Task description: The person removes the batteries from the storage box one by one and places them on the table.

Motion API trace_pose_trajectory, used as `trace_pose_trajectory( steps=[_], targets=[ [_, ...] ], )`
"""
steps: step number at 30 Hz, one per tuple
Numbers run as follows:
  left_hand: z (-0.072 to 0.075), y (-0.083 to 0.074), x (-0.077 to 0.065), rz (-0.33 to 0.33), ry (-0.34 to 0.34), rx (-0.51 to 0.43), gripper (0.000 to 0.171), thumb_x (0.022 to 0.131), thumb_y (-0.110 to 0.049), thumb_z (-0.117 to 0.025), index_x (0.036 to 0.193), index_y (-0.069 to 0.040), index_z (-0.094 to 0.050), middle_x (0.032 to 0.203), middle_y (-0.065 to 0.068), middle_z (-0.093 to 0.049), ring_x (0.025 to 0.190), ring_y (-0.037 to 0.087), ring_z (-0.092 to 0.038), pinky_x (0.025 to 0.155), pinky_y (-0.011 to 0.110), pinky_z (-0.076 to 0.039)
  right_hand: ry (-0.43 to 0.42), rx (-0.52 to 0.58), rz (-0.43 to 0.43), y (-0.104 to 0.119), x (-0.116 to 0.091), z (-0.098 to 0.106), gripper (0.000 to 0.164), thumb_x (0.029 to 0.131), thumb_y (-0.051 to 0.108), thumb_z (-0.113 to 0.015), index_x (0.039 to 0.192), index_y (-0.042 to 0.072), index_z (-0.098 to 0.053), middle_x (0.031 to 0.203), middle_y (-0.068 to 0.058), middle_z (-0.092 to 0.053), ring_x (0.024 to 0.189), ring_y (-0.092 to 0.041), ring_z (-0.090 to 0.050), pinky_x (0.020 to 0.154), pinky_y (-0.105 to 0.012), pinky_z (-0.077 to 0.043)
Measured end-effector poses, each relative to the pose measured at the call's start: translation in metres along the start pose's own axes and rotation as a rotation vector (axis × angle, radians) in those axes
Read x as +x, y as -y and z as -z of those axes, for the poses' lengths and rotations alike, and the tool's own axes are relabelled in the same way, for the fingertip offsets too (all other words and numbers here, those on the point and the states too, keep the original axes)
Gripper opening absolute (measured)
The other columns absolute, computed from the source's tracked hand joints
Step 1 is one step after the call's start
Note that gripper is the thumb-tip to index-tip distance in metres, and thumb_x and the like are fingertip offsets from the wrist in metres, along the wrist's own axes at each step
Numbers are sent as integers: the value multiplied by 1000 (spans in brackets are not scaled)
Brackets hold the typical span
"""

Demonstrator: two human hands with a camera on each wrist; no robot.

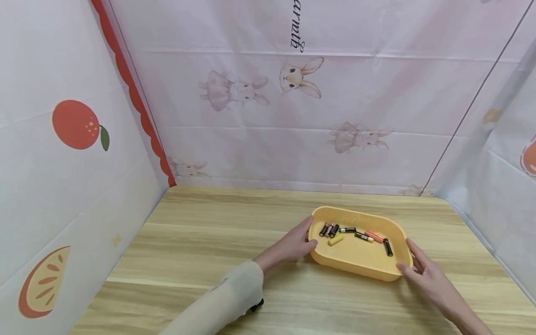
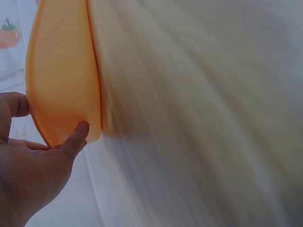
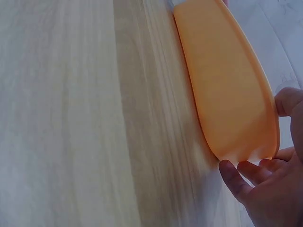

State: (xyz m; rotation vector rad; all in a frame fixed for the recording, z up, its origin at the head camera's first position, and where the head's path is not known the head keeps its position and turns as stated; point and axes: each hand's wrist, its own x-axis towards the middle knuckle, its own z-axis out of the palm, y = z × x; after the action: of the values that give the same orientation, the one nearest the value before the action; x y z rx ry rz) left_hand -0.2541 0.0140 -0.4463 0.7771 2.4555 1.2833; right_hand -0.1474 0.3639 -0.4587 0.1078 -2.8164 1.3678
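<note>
A shallow yellow plastic tray (image 1: pixel 356 254) with rounded corners lies on the right part of the table. My left hand (image 1: pixel 296 243) grips its left end, thumb at the rim and fingers against the outer wall (image 2: pixel 64 71). At the opposite end my right hand (image 1: pixel 424 273) holds the tray the same way, fingertips (image 3: pixel 228 169) low by its base. Several small batteries lie inside: a dark cluster (image 1: pixel 329 230) at the left, a yellow battery (image 1: pixel 335 240), an orange battery (image 1: pixel 374 237), and a black battery (image 1: pixel 388 247) near the right end.
The wood-grain table (image 1: pixel 201 228) runs back to a rabbit-printed cloth wall (image 1: pixel 268 158). Fruit-printed cloth (image 1: pixel 54 186) closes off the left side, and another cloth (image 1: pixel 511 195) the right. A small black object (image 1: pixel 257 305) shows beneath the left sleeve (image 1: pixel 226 298).
</note>
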Motion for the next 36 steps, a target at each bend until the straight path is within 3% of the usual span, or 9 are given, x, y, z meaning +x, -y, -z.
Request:
trace_pose_trajectory(
  steps=[2, 13, 23, 30, 36],
  targets=[
    [2, 3, -4, -6, -8, 5, 79, 101, -15, -58, 165, -4, -14, 170, 13, -20, 152, 25, -29, 120, 37, -32, 8, 4, 1, 2, 0, -3, 82, 106, 20, -61, 160, -11, -8, 158, -42, -18, 135, -52, -36, 89, -1, -35],
    [14, 15, -29, 2, -35, 10, 78, 102, -20, -58, 164, 0, -15, 170, 17, -19, 152, 28, -27, 122, 42, -28, 36, 90, 33, 16, 0, -19, 84, 104, 17, -65, 161, -10, -10, 160, -40, -19, 138, -50, -36, 90, -3, -39],
    [21, 24, -49, -9, -34, -150, 83, 102, -14, -65, 164, 0, -12, 170, 16, -15, 148, 31, -36, 108, 31, -45, 33, 146, 112, 25, 2, -32, 82, 101, 10, -68, 161, -9, -15, 159, -39, -25, 133, -44, -42, 91, -8, -44],
    [29, 32, -66, -4, -30, -199, 88, 101, -15, -70, 163, 4, -11, 169, 23, -11, 148, 36, -35, 107, 34, -46, 66, 163, 131, 33, 1, -41, 83, 101, 12, -69, 161, -7, -15, 161, -36, -24, 135, -44, -41, 94, -11, -45],
    [36, 35, -80, -18, -13, -252, 90, 100, -12, -70, 163, 4, -7, 169, 24, -11, 146, 39, -38, 104, 32, -48, 89, 162, 109, 41, 0, -49, 86, 100, 16, -71, 162, -5, -16, 160, -35, -28, 132, -41, -50, 93, -14, -48]
  ],
)
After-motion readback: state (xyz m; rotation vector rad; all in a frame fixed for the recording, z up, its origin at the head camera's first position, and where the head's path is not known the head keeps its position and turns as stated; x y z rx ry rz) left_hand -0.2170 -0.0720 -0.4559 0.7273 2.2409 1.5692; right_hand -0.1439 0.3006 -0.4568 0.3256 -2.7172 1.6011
